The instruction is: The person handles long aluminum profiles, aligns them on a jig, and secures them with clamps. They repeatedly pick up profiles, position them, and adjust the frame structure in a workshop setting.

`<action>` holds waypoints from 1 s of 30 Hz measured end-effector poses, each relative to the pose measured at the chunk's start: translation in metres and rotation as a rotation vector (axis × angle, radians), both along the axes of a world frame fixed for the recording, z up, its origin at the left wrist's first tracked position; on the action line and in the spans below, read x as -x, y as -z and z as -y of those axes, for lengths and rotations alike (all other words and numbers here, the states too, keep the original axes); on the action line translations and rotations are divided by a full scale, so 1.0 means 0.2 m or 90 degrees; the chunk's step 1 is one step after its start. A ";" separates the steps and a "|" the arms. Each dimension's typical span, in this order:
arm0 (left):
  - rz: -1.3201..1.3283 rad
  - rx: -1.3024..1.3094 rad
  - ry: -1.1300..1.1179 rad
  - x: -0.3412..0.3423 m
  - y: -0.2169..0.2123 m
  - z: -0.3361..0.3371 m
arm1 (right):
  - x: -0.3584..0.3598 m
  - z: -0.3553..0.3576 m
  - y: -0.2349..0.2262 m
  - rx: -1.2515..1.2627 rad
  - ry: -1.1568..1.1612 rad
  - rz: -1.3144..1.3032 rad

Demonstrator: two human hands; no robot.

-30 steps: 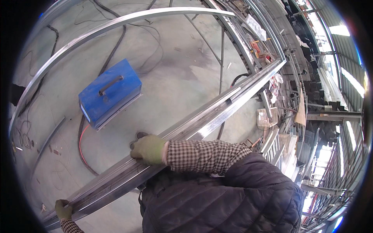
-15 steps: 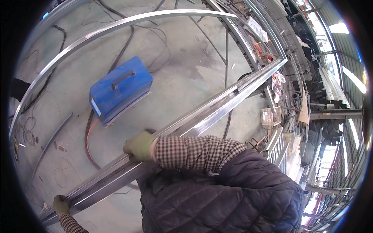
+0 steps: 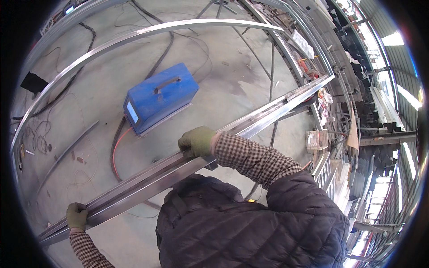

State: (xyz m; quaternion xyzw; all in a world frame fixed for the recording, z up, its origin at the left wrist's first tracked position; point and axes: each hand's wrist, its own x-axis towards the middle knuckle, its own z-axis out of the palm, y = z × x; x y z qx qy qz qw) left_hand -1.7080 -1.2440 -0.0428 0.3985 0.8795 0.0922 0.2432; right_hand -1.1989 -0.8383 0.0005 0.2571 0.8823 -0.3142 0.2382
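Observation:
A long silvery metal frame with side-by-side rails (image 3: pixel 134 192) slants across the view from lower left to upper right. Near its lower-left end my left hand (image 3: pixel 77 216), in a green work glove, has its fingers bent around the edge of the rail. Farther along, by the middle, my right hand (image 3: pixel 197 141) is closed over the top of the same frame, in a matching glove. My right forearm, in a checked sleeve, crosses over the frame and covers part of it. The fingertips of both hands are partly hidden.
A blue box-shaped machine with a handle (image 3: pixel 161 99) stands on the floor beyond the frame. A curved-looking metal bar (image 3: pixel 147 31) spans the far side. Dark cables (image 3: pixel 117 152) and a loose strip (image 3: pixel 67 154) lie about. A wire basket (image 3: pixel 316 140) and clutter fill the right.
My right hand has shifted up and to the right along the frame, and my left hand sits slightly higher. The view has moved, so the blue machine appears farther right.

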 end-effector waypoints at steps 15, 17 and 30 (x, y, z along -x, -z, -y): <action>0.121 -0.037 -0.033 -0.11 -0.14 -0.07 | 0.09 0.00 -0.02 0.004 -0.019 0.079; 0.105 -0.026 -0.007 -0.10 -0.14 -0.07 | 0.06 0.01 -0.01 0.006 0.008 0.064; 0.050 -0.491 0.099 -0.22 -0.21 0.18 | 0.42 0.27 -0.24 -0.062 0.265 0.201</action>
